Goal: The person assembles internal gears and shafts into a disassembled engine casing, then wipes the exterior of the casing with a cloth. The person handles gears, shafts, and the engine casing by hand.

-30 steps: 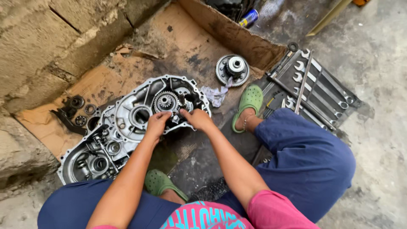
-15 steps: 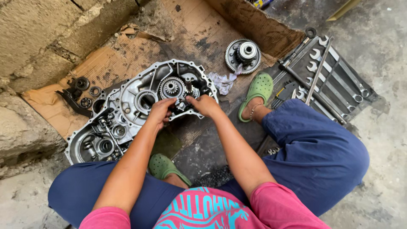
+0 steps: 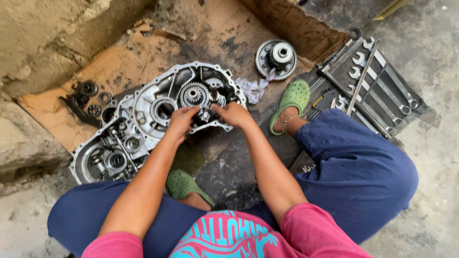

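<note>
My left hand [image 3: 181,122] and right hand [image 3: 234,113] pinch a small part [image 3: 205,114] at the gearbox casing's [image 3: 143,102] 3 o'clock; differential gear [image 3: 276,58] not yet fitted

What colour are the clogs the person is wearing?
Green. Both clogs show in the head view: one beside the spanner roll, the other under the left forearm.

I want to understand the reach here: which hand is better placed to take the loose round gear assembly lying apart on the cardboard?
Probably the right hand: the loose round toothed metal gear assembly lies up and to its side, while the left hand rests farther away on the grey aluminium gearbox housing.
</note>
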Demonstrator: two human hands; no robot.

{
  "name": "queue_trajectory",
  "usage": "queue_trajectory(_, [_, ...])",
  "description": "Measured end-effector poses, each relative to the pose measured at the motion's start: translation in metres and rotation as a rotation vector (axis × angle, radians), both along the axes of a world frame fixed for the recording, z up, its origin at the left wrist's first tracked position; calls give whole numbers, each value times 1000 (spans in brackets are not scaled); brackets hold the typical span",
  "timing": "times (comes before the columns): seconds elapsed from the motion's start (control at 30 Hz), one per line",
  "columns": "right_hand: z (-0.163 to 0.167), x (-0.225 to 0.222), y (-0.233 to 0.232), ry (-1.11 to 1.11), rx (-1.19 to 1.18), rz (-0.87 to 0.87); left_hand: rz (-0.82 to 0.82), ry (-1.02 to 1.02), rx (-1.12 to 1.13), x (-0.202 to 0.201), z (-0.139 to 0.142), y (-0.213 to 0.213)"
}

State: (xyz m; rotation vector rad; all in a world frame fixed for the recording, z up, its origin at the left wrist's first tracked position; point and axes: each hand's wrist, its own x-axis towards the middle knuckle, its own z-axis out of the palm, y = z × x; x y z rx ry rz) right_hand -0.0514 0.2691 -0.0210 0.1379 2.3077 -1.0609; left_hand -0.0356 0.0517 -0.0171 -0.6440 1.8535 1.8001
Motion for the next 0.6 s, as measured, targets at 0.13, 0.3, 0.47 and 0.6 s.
queue_trajectory(0.13, [1, 0, -1, 68, 26, -28, -14, -20, -74, 0, 5, -1])
queue_trajectory(0.3, [-1, 1, 0, 8, -80, -46, -55, -7, -42, 6, 2, -4])
queue_trajectory(0.47, [1, 1, 4, -37, -114, -65, -36, 26, -29, 8, -1, -2])
queue_trajectory(0.6, [3, 0, 4, -55, -136, -66, -43, 52, -58, 6, -2, -1])
